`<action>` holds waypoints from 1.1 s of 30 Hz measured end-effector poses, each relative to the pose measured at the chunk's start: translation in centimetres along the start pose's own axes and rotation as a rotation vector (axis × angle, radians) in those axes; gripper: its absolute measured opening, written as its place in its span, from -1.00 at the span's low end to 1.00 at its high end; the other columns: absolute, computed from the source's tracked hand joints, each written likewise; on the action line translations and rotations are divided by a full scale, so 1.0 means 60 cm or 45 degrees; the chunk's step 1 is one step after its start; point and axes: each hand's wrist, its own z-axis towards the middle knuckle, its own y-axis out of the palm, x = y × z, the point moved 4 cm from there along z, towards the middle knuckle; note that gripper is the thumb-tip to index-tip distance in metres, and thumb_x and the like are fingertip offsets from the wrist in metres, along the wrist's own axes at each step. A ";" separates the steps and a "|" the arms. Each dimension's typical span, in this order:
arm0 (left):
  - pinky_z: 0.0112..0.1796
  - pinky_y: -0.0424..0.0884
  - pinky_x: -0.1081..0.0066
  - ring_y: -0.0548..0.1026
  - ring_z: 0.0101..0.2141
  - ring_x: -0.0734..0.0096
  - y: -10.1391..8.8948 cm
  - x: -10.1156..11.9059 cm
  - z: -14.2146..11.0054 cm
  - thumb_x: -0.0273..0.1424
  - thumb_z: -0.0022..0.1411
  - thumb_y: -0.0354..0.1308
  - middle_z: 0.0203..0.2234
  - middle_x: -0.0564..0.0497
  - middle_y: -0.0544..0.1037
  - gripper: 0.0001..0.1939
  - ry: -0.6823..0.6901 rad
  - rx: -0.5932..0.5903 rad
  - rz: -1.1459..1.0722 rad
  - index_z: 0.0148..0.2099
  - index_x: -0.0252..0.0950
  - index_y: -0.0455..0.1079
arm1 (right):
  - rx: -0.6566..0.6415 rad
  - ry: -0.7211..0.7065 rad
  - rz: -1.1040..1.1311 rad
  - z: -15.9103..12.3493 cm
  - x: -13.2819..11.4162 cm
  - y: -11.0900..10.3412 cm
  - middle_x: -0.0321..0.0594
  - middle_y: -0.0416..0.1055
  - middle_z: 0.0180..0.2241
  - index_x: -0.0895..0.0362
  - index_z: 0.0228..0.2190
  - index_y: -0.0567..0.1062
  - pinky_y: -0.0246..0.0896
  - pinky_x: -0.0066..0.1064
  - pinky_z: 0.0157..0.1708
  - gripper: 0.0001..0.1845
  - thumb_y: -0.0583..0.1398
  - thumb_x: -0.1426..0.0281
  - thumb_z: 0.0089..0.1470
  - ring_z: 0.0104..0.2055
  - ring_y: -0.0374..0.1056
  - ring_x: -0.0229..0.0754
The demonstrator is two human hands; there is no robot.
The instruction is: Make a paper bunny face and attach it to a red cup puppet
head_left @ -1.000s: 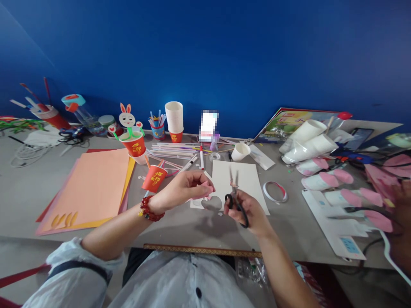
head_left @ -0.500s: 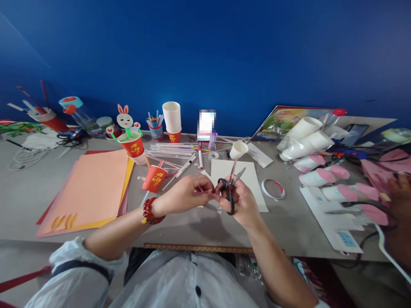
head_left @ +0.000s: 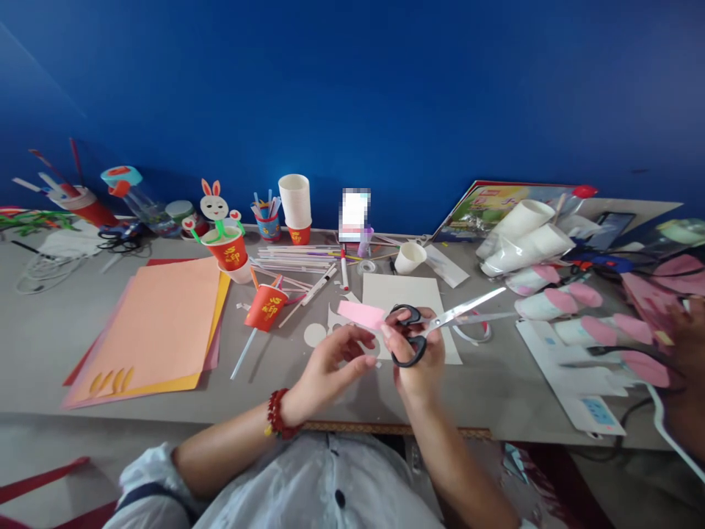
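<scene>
My right hand (head_left: 421,360) holds black-handled scissors (head_left: 435,323), their parted blades aimed to the right. Between its thumb and fingers is also the end of a pink paper strip (head_left: 360,314), which extends leftward. Just below that strip, my left hand (head_left: 335,367) is open, its thumb and fingers apart and nothing seen in them. A white paper sheet (head_left: 399,286) lies beneath, partly covered by the hands. Beside my left hand are a white paper disc (head_left: 315,336) and a cut white scrap (head_left: 335,314).
Orange and pink paper sheets (head_left: 159,316) are stacked at left. Around the desk stand a tilted red cup with straws (head_left: 266,307), a rabbit figure (head_left: 214,206) in a cup and a white cup (head_left: 410,257). A tape roll (head_left: 474,334), a power strip (head_left: 567,382) and another person's hand (head_left: 688,330) are at right.
My left hand has come away from my right, moving down and opening. The scissors have swung from pointing up to pointing right. The pink strip now shows clearly.
</scene>
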 end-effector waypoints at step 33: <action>-0.28 0.46 0.46 0.51 -0.34 0.43 -0.031 0.013 0.047 -0.36 0.07 0.39 -0.32 -0.04 0.62 -0.77 -0.042 0.372 -0.503 -0.20 -0.34 0.55 | -0.562 0.373 -0.104 -0.051 0.037 0.008 -0.35 0.35 -0.55 0.08 -0.47 0.33 0.19 -0.46 -0.53 -0.55 0.35 0.02 -0.06 -0.55 0.27 -0.28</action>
